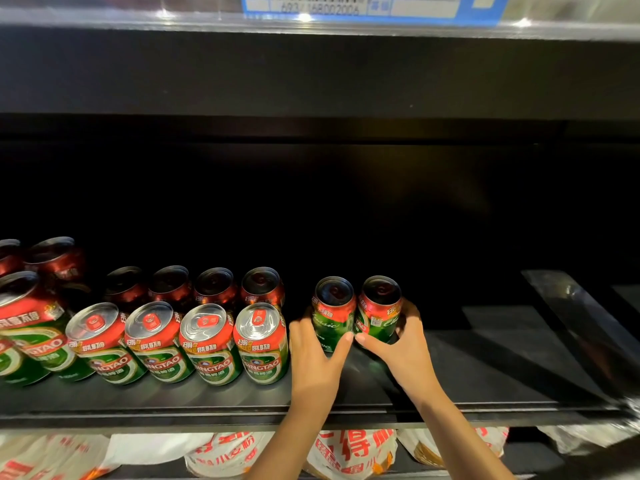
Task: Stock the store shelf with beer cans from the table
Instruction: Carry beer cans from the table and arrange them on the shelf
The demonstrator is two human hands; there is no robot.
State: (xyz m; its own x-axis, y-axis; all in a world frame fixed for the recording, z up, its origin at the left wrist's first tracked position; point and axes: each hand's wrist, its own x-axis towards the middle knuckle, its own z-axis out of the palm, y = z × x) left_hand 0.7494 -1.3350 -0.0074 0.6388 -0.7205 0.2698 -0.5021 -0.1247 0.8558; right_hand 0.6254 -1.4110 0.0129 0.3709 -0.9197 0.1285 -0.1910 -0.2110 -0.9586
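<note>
the picture's left edge is cutting off the leftmost beer cans [14,327] at the shelf's [485,372] left end, darkness is hiding its back, and the price label's [367,5] digits are blurring.

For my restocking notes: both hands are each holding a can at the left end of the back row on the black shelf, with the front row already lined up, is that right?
Not quite: the head view shows the left hand and right hand each holding a can at the right end of the back row, not the left. The rest stands: they are on the black shelf, and the front row is lined up.

Dim shelf [485,368] interior — glare up top, edges warped w/ blur.
</note>
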